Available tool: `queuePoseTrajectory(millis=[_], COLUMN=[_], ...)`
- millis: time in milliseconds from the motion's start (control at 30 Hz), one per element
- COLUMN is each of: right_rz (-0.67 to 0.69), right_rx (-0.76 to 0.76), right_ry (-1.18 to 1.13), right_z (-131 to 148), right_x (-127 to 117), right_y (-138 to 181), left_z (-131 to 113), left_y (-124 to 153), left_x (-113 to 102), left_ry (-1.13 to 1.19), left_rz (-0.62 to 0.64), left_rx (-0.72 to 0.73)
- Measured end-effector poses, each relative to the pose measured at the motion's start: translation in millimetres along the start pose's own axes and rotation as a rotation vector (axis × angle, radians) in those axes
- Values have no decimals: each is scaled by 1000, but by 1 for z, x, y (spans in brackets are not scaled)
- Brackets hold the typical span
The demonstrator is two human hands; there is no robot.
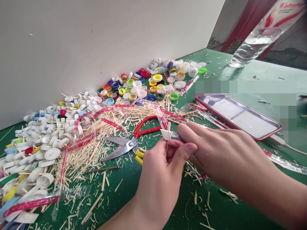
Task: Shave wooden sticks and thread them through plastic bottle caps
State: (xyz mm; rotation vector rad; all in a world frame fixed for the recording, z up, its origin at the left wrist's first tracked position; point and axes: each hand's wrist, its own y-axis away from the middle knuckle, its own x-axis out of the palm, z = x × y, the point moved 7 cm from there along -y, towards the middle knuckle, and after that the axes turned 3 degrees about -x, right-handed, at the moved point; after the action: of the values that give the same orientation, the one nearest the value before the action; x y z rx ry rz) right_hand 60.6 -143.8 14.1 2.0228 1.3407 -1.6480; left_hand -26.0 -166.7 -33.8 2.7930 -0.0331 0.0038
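My left hand [163, 169] is closed in a pinch around a thin wooden stick [169, 125], whose pale tip pokes up past the blade. In my right hand [213, 148] is what looks like a utility knife [177, 136], with its blade [165, 134] against the stick. The fingers of both hands meet, and most of the knife handle is hidden. Left of my hands lie red-handled scissors [130, 144], blades apart. Yellow handles [139, 157] of another tool show partly behind my left hand.
Bottle caps, many with sticks through them [52, 154], and loose coloured caps [157, 77] are heaped along the white wall. Wood splinters [83, 153], red-and-clear plastic strips [81, 142] and a nail [103, 169] litter the green table. A phone [240, 116] and water bottle [251, 44] are at right.
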Motion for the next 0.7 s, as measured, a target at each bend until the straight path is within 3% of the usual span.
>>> queuePoseTrajectory(millis=[700], right_rz=[84], right_rx=[134], right_ry=[100], right_z=[2], right_x=[-6], right_y=[3], left_z=[-4], left_y=[-1], left_x=[1], left_ry=[19], left_rz=[6], left_rx=[2])
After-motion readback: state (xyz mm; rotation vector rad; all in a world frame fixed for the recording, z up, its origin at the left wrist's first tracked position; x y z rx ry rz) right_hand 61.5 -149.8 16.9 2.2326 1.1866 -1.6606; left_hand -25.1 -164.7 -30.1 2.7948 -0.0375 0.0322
